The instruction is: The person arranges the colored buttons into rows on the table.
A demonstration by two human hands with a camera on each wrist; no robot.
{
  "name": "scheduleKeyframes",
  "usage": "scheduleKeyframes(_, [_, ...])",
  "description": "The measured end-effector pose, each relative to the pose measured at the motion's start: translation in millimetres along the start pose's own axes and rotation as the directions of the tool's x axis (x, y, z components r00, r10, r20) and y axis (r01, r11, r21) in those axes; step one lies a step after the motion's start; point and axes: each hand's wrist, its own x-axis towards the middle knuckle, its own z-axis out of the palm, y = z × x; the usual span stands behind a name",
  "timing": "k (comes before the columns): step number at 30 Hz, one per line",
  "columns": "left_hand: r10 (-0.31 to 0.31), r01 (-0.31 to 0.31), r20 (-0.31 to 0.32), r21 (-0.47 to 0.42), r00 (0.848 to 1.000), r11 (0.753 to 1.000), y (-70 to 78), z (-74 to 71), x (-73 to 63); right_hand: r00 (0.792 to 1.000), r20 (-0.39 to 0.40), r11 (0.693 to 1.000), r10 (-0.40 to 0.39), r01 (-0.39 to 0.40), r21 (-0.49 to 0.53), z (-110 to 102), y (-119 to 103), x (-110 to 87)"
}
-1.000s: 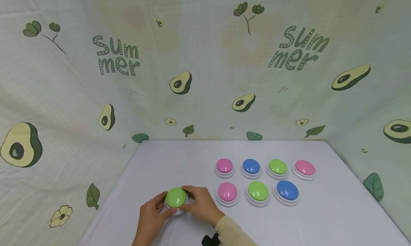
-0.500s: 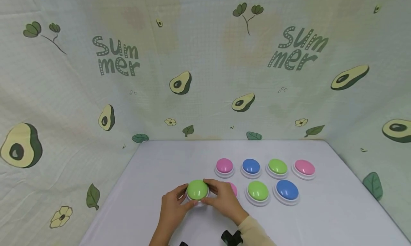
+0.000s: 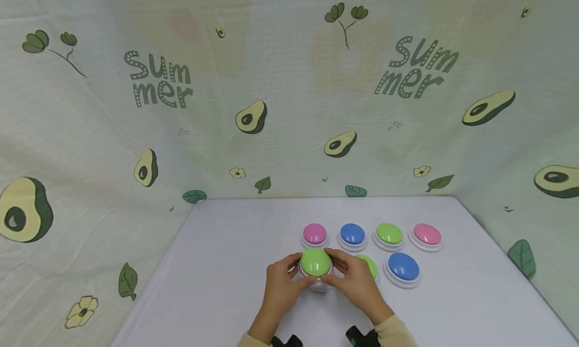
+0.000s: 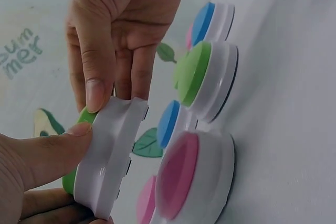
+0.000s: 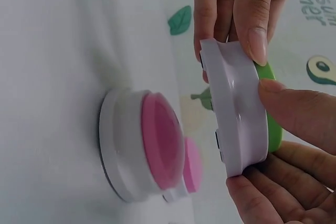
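Observation:
My left hand and right hand grip a green dome push button with a white base from its two sides. In the left wrist view, my left thumb presses the rim, and the base underside with small dark feet faces the table. The green button hangs in the air, apart from a pink push button on the table. From the head view, it covers nearly all of that pink button. My right thumb lies against the white rim near the green dome.
Behind stand a pink button, a blue one, a green one and another pink one. Right of my hands are a partly hidden green button and a blue one. A printed cloth backs the white table.
Both hands have carried the green button rightward from the table's left part to above the front pink button. The other buttons have stayed put; the head view has shifted slightly.

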Motion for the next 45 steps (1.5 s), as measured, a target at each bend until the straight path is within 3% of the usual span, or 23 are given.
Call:
scheduleKeyframes(5, [0.04, -0.04, 0.01, -0.013, 0.999, 0.999, 12.0, 26.2, 3.5, 0.998, -0.048, 0.998, 0.037, -0.039, -0.043, -24, 6, -10.7])
scheduleKeyframes(12, [0.09, -0.09, 0.043, -0.003, 0.995, 0.996, 28.6, 62.0, 10.0, 0.994, -0.104, 0.989, 0.026, -0.041, -0.143, -57, 7, -24.6])
scheduleKeyframes(18, [0.065, -0.061, 0.096, -0.04, 0.993, 0.997, 44.1, 86.9, 14.2, 0.988, -0.154, 0.966, 0.026, -0.064, -0.251, -82, 10, -32.9])
scheduleKeyframes(21, [0.051, -0.05, 0.096, -0.015, 0.994, 0.999, 50.9, 99.1, 16.4, 0.984, -0.175, 0.955, 0.025, -0.075, -0.287, -93, 13, -35.9])
scheduleKeyframes(31, [0.046, -0.054, 0.106, 0.076, 0.993, 0.996, 64.2, 138.3, 21.6, 0.967, -0.249, 0.931, 0.054, -0.138, -0.337, -119, 25, -51.3])
scheduleKeyframes(39, [0.102, -0.114, 0.091, 0.136, 0.991, 0.984, 70.0, 163.9, 25.1, 0.949, -0.31, 0.937, 0.051, -0.153, -0.314, -138, 35, -61.8])
scheduleKeyframes(45, [0.124, -0.138, 0.086, 0.184, 0.989, 0.973, 78.5, 181.2, 26.6, 0.93, -0.346, 0.917, 0.125, -0.242, -0.317, -153, 40, -64.3])
